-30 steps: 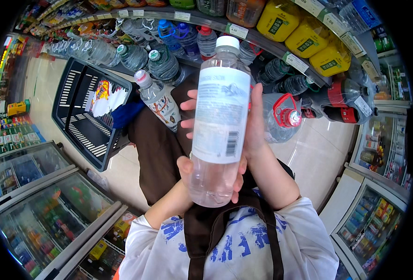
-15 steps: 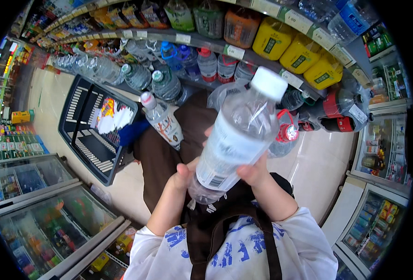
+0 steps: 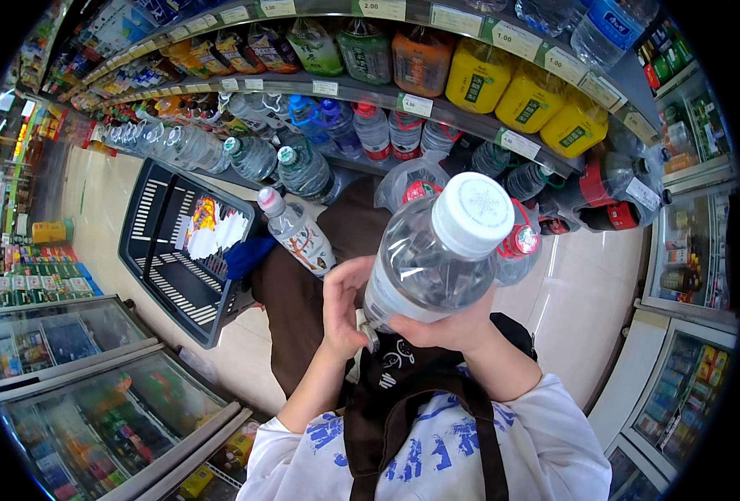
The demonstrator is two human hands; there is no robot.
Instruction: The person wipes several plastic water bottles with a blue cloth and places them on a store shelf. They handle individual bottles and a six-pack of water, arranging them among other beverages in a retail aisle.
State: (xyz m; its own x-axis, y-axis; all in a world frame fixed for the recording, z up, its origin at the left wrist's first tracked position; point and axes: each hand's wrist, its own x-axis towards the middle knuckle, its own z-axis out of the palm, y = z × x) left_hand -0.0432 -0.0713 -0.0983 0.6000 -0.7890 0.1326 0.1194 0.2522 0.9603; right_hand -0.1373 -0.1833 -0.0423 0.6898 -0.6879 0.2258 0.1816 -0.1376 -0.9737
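Note:
A large clear plastic bottle (image 3: 441, 271) with a white cap and a pale label is held up in front of my body, its cap tilted toward me. My right hand (image 3: 453, 330) wraps round its lower right side, thumb across the front. My left hand (image 3: 345, 305) is curved against its left side, and the fingertips partly disappear behind it. The bottle's base is hidden. Beside my left leg, a clear bottle with a pinkish-white cap (image 3: 299, 238) and a branch-patterned label leans slightly.
A dark shopping basket (image 3: 149, 271) with a bright package stands at left. Ahead, shelves hold large water bottles (image 3: 307, 171) and yellow jugs (image 3: 478, 79). Wrapped dark soda bottles (image 3: 608, 188) lie at right. Glass-topped freezers (image 3: 111, 417) flank the lower left; glass-fronted coolers (image 3: 675, 392) stand right.
The held bottle has turned, so its cap now points more toward me and its label shows less. My left hand has moved up along its side. The view has shifted slightly.

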